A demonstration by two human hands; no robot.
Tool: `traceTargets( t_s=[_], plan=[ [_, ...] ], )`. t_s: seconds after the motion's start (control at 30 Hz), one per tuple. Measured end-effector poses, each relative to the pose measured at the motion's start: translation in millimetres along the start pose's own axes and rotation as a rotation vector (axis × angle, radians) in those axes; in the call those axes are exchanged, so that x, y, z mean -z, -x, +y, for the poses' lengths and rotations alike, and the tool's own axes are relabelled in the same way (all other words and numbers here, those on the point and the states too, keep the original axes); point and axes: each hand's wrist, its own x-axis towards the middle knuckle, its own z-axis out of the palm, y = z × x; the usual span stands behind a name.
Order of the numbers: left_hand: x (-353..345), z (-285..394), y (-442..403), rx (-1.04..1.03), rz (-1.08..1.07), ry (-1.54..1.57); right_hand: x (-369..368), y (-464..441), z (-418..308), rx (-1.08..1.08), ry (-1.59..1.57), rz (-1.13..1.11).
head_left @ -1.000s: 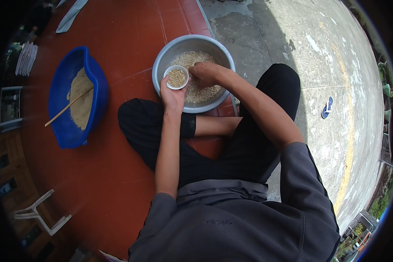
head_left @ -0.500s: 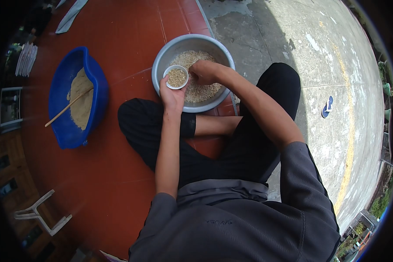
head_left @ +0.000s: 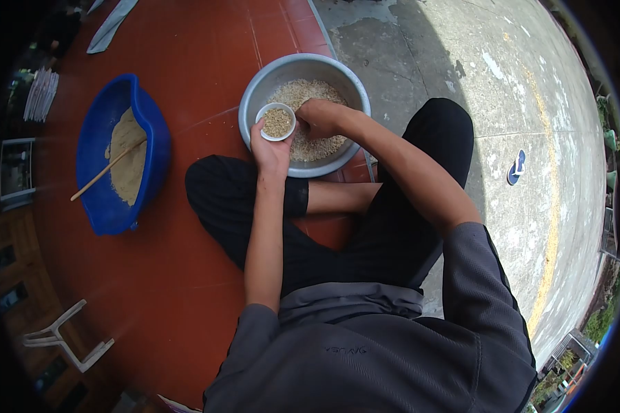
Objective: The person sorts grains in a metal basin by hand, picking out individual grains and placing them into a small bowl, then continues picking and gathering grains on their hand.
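A large metal basin stands on the red floor in front of my crossed legs, with pale, coarse flakes or grains inside. My left hand holds a small white bowl from below, over the basin's left part. Similar light brown bits fill much of this bowl. Right beside its rim, above the flakes, is my right hand. Its fingers are bent down and pressed together, and whatever they hold is too small and hidden to name.
At the left a blue tub holds tan powder and a wooden stick. A white frame-like object lies lower left. A blue sandal rests on the concrete at the right.
The white bowl and my left hand have shifted very slightly left. My right hand's fingers have moved a little beside the bowl's rim, with the hand still over the basin.
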Motion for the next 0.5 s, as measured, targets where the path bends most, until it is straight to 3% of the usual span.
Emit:
traceTargets(
  t_s=[0.27,0.5],
  plan=[
    [-2,1,1,0.003,0.016,0.002,4,-3,7,-0.055,-0.016,0.091],
    [-2,1,2,0.013,0.028,-0.012,40,4,-8,0.031,-0.333,0.290]
  ],
)
